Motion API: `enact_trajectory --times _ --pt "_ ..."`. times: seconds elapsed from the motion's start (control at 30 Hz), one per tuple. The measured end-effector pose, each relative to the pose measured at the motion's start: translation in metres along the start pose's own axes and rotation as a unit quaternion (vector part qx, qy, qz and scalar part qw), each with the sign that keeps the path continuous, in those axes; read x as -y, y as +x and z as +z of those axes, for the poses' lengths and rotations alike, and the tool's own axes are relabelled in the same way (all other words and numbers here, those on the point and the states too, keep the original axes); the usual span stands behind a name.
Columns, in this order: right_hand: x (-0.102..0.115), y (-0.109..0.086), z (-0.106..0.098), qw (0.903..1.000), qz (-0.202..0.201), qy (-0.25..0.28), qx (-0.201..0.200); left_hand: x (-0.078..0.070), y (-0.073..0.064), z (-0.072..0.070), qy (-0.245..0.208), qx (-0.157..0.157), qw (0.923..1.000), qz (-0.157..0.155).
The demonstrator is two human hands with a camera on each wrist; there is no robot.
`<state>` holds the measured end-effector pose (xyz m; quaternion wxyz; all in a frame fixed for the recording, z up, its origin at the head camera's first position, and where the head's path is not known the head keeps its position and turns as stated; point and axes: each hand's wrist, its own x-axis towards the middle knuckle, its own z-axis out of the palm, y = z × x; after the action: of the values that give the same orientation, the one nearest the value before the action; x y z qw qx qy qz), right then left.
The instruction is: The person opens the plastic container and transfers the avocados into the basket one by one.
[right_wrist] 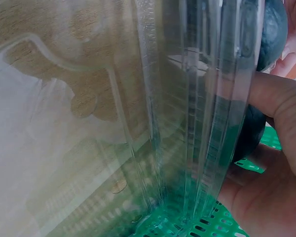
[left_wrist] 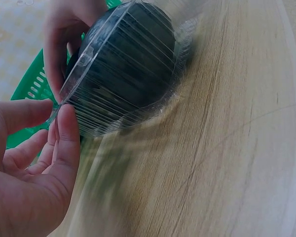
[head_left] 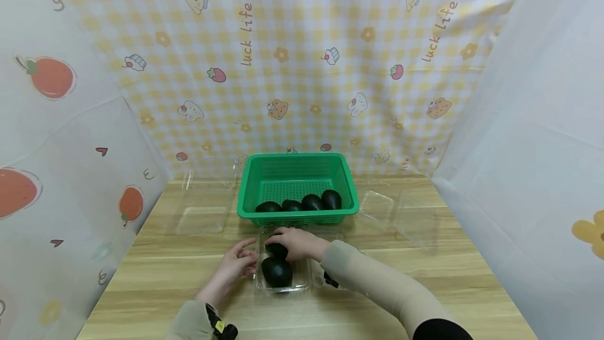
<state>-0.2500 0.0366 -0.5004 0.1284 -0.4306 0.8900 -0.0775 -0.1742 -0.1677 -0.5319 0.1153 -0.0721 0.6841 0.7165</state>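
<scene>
A clear plastic clamshell box [head_left: 302, 283] lies open in front of the green basket, its lid folded out to the right. My right hand [head_left: 298, 244] reaches into it and grips a dark avocado [head_left: 277, 250] in the rear part, fingers over the top. A second avocado [head_left: 277, 273] sits in the front part, seen through the ribbed wall in the left wrist view. At the box's left side, my left hand [head_left: 234, 262] pinches the rim between thumb and fingers [left_wrist: 67, 129]. The right wrist view shows the right thumb [right_wrist: 274, 94] beside the clear plastic.
Behind the box stands the green basket [head_left: 350, 209], with several avocados along its near side. Another clear box [head_left: 203, 219] lies open at the left. More clear packaging [head_left: 377, 206] lies at the right on the wooden table [head_left: 155, 277]. A patterned cloth [head_left: 292, 83] hangs behind.
</scene>
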Motion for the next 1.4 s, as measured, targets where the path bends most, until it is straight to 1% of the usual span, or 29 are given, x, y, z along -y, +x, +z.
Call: enact_trajectory --times 0.2,0.77,0.93,1.03,1.17,1.4 --pt "-0.0018 0.0 0.0021 0.9999 -0.006 0.014 -0.001 0.0008 -0.0001 -0.0003 -0.001 0.004 1.0 0.0" --pt "-0.0064 -0.0042 0.0017 0.9995 -0.019 0.025 -0.007 0.0026 0.002 -0.0009 -0.001 0.011 0.9999 -0.002" --pt "-0.0081 -0.0053 0.0008 0.9994 -0.015 0.029 -0.003 0.0016 0.0028 -0.001 -0.004 0.01 0.9999 0.0" --pt "-0.0082 -0.0057 0.0002 0.9995 -0.012 0.031 -0.001 0.0021 0.004 -0.0013 -0.003 0.009 1.0 0.0" --pt "-0.0086 -0.006 -0.0005 0.9994 -0.018 0.028 -0.004 0.0027 0.005 -0.0015 -0.004 0.007 1.0 0.0" --pt "-0.0084 -0.008 -0.0052 0.9994 -0.024 0.025 -0.008 0.0019 0.0031 -0.0022 -0.005 0.01 0.9999 0.003"
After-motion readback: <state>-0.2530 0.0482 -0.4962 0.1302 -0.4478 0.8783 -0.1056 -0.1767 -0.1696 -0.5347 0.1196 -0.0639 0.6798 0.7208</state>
